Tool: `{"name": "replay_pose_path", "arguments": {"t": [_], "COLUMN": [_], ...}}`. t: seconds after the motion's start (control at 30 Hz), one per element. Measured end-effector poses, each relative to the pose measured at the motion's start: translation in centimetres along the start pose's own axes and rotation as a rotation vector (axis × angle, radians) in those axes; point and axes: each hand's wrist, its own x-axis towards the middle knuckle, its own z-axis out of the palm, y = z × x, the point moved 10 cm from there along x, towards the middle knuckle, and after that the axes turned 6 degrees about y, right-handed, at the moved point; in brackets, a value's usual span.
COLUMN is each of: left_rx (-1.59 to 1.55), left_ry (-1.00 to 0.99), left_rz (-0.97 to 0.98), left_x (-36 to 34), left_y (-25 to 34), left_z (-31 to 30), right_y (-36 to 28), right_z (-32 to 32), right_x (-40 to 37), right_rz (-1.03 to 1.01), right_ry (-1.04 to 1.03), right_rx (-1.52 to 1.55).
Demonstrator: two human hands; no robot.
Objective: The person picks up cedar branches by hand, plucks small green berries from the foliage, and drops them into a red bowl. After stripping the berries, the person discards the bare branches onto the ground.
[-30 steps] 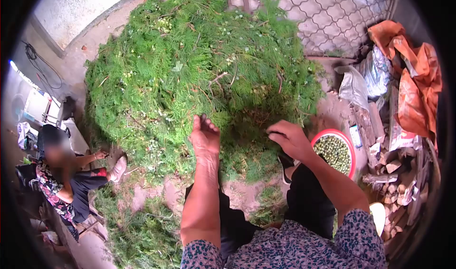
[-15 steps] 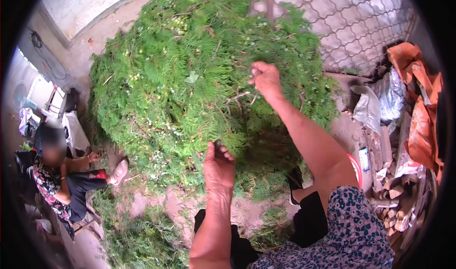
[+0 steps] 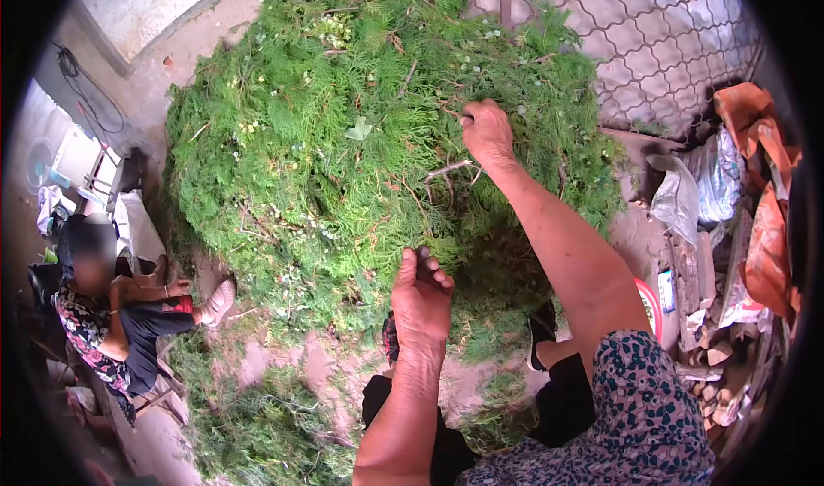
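A big heap of green conifer branches (image 3: 300,160), with scaly sprigs, small pale cones and brown twigs, fills the middle of the view. Over its right part is my right hand (image 3: 487,134), its fingers curled in a pinch at a brown stem of a conifer branch (image 3: 448,111). The fingertips are partly turned away. At the near edge of the heap, my left hand (image 3: 422,301) is held palm up with fingers bent in towards the thumb. Its fingertips look dark, and whatever they may hold is too small to make out.
Another person (image 3: 103,314) sits low at the left. Loose cuttings (image 3: 257,426) lie on the floor before me. A wire mesh panel (image 3: 635,48) stands behind the heap. To the right are an orange sheet (image 3: 768,220), plastic bags (image 3: 674,190) and chopped wood (image 3: 717,366).
My left hand has shifted to the right and its fingers have drawn closer together. My right hand has turned slightly, its fingers still bent. The whole view has shifted a little.
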Motion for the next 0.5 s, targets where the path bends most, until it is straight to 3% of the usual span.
{"name": "replay_pose_path", "arguments": {"t": [0.03,0.13,0.17,0.23,0.27,0.3,0.37,0.43,0.5], "left_rx": [0.0,-0.023,-0.03,-0.077,-0.073,-0.075,-0.079,-0.086,-0.093], "left_ry": [0.002,0.003,0.008,0.014,-0.003,0.005,0.003,0.02,0.002], "left_rz": [-0.001,-0.011,0.0,-0.026,-0.016,-0.011,-0.014,-0.011,-0.011], "left_x": [-0.1,0.1,0.2,0.6,0.8,0.9,0.9,0.9,0.6], "left_y": [-0.1,0.2,0.5,0.5,0.7,0.9,1.1,1.5,1.6], "left_z": [-0.1,0.0,0.0,0.2,0.2,0.1,0.3,0.2,0.2], "right_y": [-0.6,-5.8,-6.7,-11.0,-12.7,-13.5,-11.0,-9.3,-8.9], "right_z": [0.0,0.8,1.8,4.4,4.5,4.2,8.0,8.2,6.5], "right_x": [0.0,0.9,1.4,0.5,-0.2,-0.4,-1.1,-1.4,-1.4], "right_rz": [-0.003,-0.313,-0.321,-0.587,-0.641,-0.642,-0.337,-0.33,-0.416], "right_ry": [-0.002,0.011,0.003,-0.112,-0.07,-0.078,-0.551,-0.528,-0.361], "right_rx": [-0.001,0.246,0.254,0.244,0.143,0.149,-0.216,-0.252,-0.248]}}
